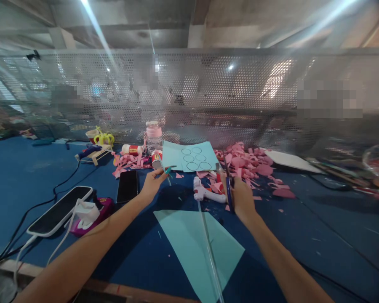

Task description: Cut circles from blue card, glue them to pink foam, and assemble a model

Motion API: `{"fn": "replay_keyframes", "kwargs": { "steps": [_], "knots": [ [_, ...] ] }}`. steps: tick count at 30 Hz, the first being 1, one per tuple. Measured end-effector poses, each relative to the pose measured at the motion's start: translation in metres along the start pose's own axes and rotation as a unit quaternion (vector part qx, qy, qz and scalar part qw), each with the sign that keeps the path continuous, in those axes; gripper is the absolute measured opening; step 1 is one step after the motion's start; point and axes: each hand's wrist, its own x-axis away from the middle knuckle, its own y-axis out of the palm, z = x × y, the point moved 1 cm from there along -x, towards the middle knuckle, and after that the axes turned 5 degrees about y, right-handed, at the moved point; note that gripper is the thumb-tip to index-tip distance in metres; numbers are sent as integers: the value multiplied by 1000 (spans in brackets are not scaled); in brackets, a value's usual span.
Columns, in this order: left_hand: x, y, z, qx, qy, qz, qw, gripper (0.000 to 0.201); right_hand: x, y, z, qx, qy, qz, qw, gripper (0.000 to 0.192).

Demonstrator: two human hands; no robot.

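Observation:
Near the lower left corner of a light blue sheet with several drawn circles (199, 156), my left hand (153, 184) is closed, its fingertips pinching a small teal piece (168, 170) whose kind I cannot make out. A thin pale strip shows by these fingers. My right hand (242, 200) grips a pair of scissors (230, 191) by the dark blue handles, with the blades pointing away from me, right of the sheet. Between the hands lies a white glue gun (210, 195); a long clear glue stick (211, 252) reaches from it over a second light blue sheet (183, 235).
Pink paper scraps (240, 162) are heaped behind my right hand. A black phone (127, 186), a white-edged phone (61, 210) and a purple power strip (91, 214) with cables lie left. A clear bottle (154, 136) stands at the back before a perforated metal screen (189, 92).

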Motion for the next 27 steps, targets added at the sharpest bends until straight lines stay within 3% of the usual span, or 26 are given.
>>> {"fn": "replay_keyframes", "kwargs": {
  "steps": [4,7,14,18,20,22,25,27],
  "knots": [
    [-3,-5,-2,-40,3,-12,999,39,-17,-9,23,158,98,-38,982,43],
    [-4,-7,-4,-53,-17,-17,998,45,-24,-8,37,219,137,-72,963,49],
    [-5,-11,-7,-65,-36,-13,997,48,-22,-3,46,257,103,-102,955,39],
    [-6,-13,-10,-99,-36,-25,994,45,-13,-8,26,295,86,-18,951,46],
    [-6,-14,-12,-125,-34,-28,991,42,-7,-14,8,288,51,42,955,45],
    [-7,-16,-13,-160,-27,-28,986,39,5,-24,-14,250,-32,82,964,36],
    [-8,-18,-13,-236,-11,-20,971,30,42,-53,-51,107,-203,197,953,19],
    [-9,-20,-12,-302,-1,-10,953,24,79,-78,-68,-22,-282,221,933,10]
  ]
}}
